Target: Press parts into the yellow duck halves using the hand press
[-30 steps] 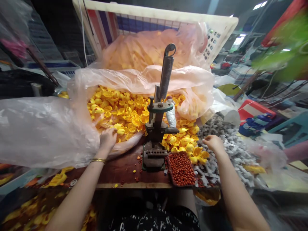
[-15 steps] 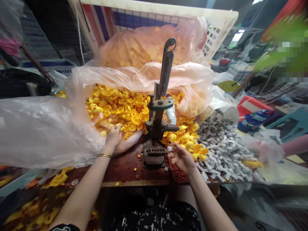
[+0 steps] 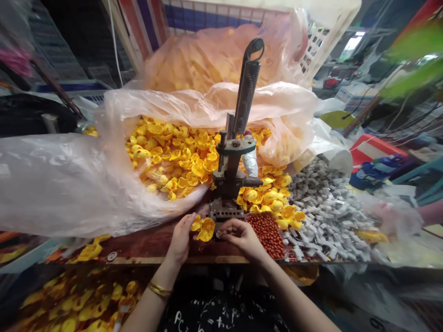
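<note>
Over the front of the bench, my left hand point(image 3: 180, 237) pinches a yellow plastic shell point(image 3: 206, 229) that hangs open in cupped halves. My right hand point(image 3: 242, 237) is just to the right of it, thumb and fingers pressed together; whatever is between the fingertips is too small to make out. Directly behind both hands stands a hand press point(image 3: 228, 184) with a large spring and a drilled bar at its base. A tray of small red-brown beads point(image 3: 266, 233) lies beside my right hand.
Many yellow shells point(image 3: 173, 152) spill from a clear plastic bag point(image 3: 62, 184) behind the press. Grey-white small blocks point(image 3: 325, 212) are heaped on the right. A white crate point(image 3: 321, 41) stands at the back. More yellow pieces point(image 3: 79, 299) lie below the bench edge, left.
My left hand has come from the shell pile to the bench front, now with a yellow shell. My right hand has moved left and nearer; the white piece at its fingers no longer shows.
</note>
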